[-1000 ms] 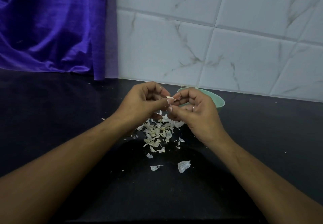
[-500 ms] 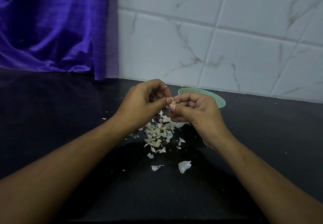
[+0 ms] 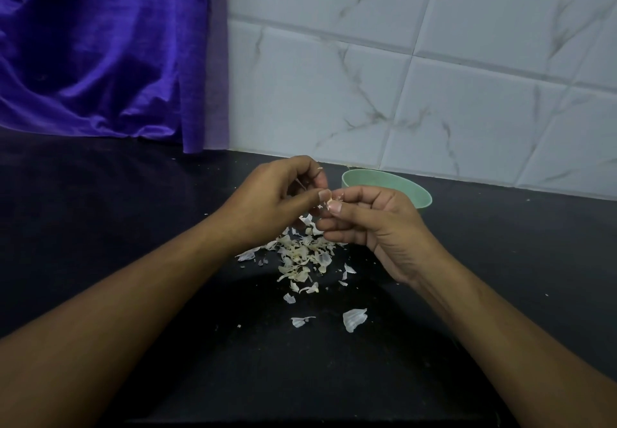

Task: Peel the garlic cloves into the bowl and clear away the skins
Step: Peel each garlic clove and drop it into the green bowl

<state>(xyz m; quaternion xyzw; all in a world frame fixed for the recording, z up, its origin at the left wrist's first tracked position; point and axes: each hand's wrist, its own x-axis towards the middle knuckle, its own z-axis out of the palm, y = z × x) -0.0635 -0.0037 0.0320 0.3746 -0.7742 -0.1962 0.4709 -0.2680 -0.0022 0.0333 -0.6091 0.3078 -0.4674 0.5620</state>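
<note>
A small garlic clove [image 3: 335, 198] is pinched between the thumbs and fingertips of both hands, above the counter. My left hand [image 3: 277, 199] grips it from the left, my right hand [image 3: 377, 227] from the right, thumbnails almost touching. Most of the clove is hidden by the fingers. Behind my right hand stands a pale green bowl [image 3: 414, 192], its inside hidden. Below the hands lies a heap of papery white garlic skins [image 3: 302, 254] on the black counter [image 3: 100, 220].
Loose skin pieces lie nearer to me, the largest one [image 3: 354, 319] beside a smaller scrap [image 3: 300, 320]. A purple cloth [image 3: 100, 50] hangs at the back left. White marbled wall tiles [image 3: 434, 77] close off the back of the counter.
Both hands have stayed together over the skin heap, with the fingers shifting slightly on the clove. My right thumb now lies flatter against the clove.
</note>
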